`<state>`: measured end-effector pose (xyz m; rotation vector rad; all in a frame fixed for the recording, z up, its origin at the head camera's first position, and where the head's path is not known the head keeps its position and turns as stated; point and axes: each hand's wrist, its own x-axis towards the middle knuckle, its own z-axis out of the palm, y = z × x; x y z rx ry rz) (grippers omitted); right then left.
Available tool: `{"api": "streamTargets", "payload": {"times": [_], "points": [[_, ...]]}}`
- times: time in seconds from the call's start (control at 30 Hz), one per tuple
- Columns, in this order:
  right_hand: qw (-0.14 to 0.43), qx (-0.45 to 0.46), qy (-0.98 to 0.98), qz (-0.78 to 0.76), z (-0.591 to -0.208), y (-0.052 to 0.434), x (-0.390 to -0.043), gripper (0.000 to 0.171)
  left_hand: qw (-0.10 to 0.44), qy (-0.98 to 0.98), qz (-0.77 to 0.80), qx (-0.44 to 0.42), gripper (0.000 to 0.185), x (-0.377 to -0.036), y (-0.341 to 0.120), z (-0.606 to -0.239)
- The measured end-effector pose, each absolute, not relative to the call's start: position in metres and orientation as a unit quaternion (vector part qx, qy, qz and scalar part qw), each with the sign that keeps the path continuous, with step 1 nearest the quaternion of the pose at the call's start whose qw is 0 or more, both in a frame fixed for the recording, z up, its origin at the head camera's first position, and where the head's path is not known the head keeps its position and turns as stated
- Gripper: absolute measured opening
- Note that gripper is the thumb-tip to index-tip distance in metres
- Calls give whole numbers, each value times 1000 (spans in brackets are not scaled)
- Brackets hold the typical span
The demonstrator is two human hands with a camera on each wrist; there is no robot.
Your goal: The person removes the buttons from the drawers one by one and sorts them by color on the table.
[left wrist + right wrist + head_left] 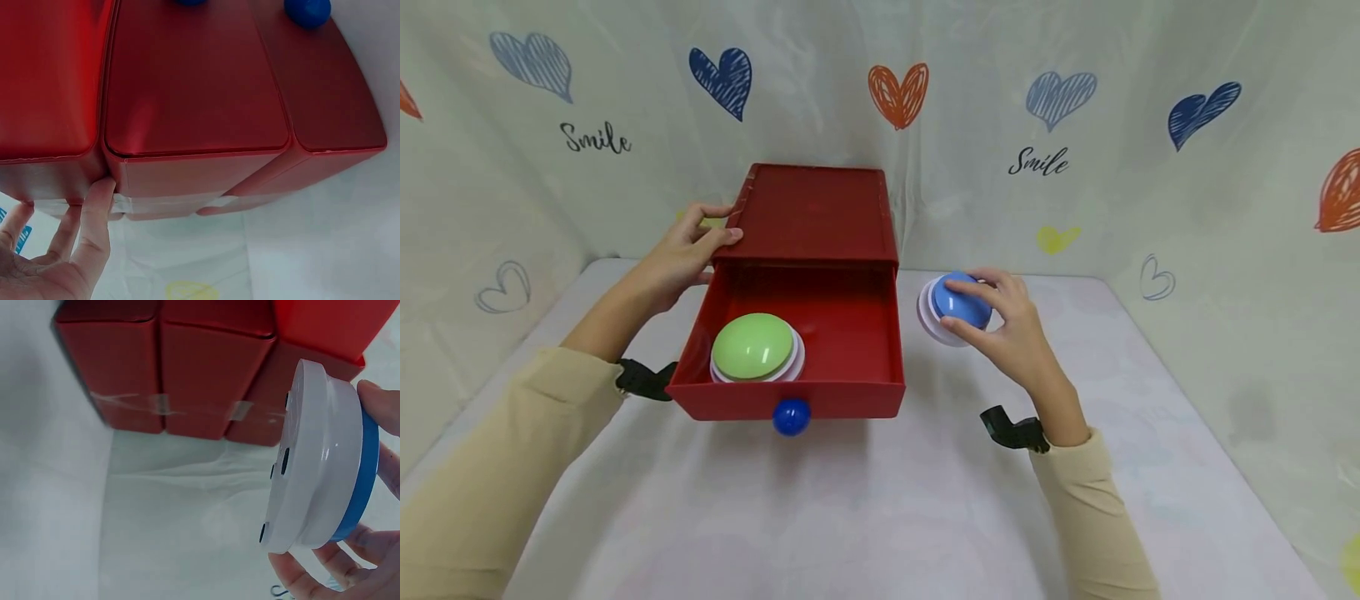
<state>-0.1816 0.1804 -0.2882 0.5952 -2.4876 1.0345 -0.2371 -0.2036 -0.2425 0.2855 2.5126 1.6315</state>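
A red drawer unit (820,212) stands on the table with its top drawer (850,333) pulled out. My left hand (679,257) rests against the unit's upper left side, its fingertips (97,194) touching the red wall. Inside the drawer, on the left, lies a green push button (752,346) with a white base. To the right of the drawer, my right hand (1017,329) grips a blue push button (961,300) around its dome. That button is tilted, and small dark pads show on its white underside in the right wrist view.
A blue knob (792,417) sticks out from the drawer front. Two more closed drawers (200,75) with blue knobs sit below the open one. The white table (850,525) ends at a curtain (970,100) printed with hearts. Black straps circle both wrists.
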Motion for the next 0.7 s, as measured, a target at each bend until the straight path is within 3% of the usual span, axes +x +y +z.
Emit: {"api": "streamTargets", "payload": {"times": [0.7], "points": [[169,153,-913,339,-346,193,-212,47,64,836,538,89,59,-237,-203,-242]]}}
